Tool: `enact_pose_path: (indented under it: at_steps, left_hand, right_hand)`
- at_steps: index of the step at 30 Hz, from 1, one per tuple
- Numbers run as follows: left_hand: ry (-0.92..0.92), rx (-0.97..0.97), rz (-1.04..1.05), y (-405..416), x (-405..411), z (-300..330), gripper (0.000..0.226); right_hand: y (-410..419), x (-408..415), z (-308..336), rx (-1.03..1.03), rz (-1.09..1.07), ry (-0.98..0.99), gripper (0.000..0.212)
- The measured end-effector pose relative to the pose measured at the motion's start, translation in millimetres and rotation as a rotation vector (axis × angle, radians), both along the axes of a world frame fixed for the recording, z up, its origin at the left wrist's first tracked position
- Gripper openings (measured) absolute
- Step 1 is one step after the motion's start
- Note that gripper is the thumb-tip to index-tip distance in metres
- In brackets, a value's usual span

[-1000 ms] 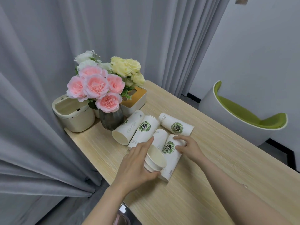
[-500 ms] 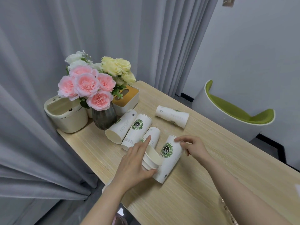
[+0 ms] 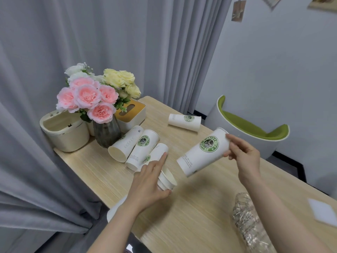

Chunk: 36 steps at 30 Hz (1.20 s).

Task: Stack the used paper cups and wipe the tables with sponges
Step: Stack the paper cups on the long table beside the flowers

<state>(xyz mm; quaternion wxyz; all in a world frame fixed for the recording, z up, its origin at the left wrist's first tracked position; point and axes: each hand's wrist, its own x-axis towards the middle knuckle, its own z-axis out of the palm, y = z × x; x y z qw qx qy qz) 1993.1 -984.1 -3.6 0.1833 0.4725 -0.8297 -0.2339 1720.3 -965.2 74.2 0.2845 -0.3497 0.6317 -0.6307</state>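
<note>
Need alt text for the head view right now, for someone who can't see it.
The right hand holds a paper cup tilted above the wooden table, while the left hand grips a nested cup stack. Four loose cups lie near a flower vase.

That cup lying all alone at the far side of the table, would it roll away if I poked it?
Probably. The lone cup lies on its side on the smooth table, so a poke would likely roll it, curving since it tapers. It looks like light, thin paper, so it may also skid and would probably squash if squeezed.
</note>
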Motion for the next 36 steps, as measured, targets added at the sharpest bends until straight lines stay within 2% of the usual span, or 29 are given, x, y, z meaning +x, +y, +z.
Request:
enact_pose_path:
  at_steps: [7, 14, 17, 19, 22, 26, 30, 33, 36]
  left_hand:
    - [0.099, -0.004, -0.003, -10.4, -16.6, 13.0, 0.105]
    - [0.204, 0.024, 0.063, -50.4, -11.1, 36.8, 0.104]
    - [0.154, 0.020, 0.051, -68.0, 0.5, 38.6, 0.104]
    - [0.124, 0.029, 0.055, -77.9, 8.8, 37.1, 0.103]
    - [0.104, 0.074, 0.097, -89.8, 22.3, 32.4, 0.103]
    - [0.053, 0.130, 0.128, -94.5, 43.2, 23.4, 0.101]
    - [0.053, 0.177, 0.144, -92.8, 56.4, 14.3, 0.097]
    - [0.068, 0.206, 0.156, -89.9, 60.1, 9.7, 0.098]
    - [0.078, 0.215, 0.177, -87.5, 64.6, 8.2, 0.099]
  right_hand:
    - [-0.6, 51.9, -3.0, 0.052, 0.230, -0.085, 0.033]
    - [-32.5, 95.4, -7.3, 0.160, 0.620, -0.070, 0.031]
    - [-50.1, 102.4, -12.8, 0.191, 0.692, -0.085, 0.030]
    - [-60.6, 102.1, -16.2, 0.208, 0.702, -0.125, 0.026]
    - [-81.8, 92.6, -26.5, 0.214, 0.586, -0.130, 0.025]
    - [-112.9, 71.6, -61.3, 0.293, 0.416, 0.068, 0.034]
    - [-133.5, 69.1, -96.8, 0.387, 0.487, 0.198, 0.040]
    - [-145.9, 75.9, -111.8, 0.468, 0.609, 0.208, 0.046]
    - [-150.0, 86.9, -121.1, 0.437, 0.628, 0.262, 0.046]
